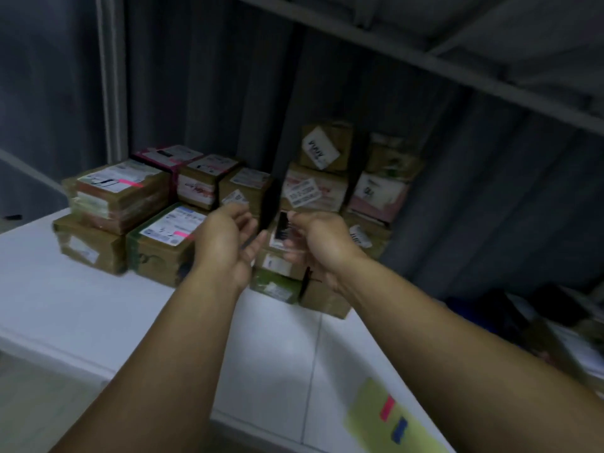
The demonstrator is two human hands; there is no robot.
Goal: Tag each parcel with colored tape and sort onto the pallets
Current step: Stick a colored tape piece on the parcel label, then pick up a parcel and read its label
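Nearest me, a yellow-green paper sheet (369, 420) with pink and blue tape strips (388, 407) lies on the white table (98, 305). My left grip (225, 240) is wide, holding nothing. My right grip (322, 246) curls, its hold too blurred to tell. Brown taped cardboard parcels (121, 194) are stacked just beyond both hands.

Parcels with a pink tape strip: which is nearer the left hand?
The front parcel with the blue-and-white label, right beside the left hand; the other parcel tops the far-left stack.

You've got brown parcels (114, 204) with white labels stacked along the worktop's (98, 308) far edge; two at the left end carry short pink tape strips (130, 183) on top.
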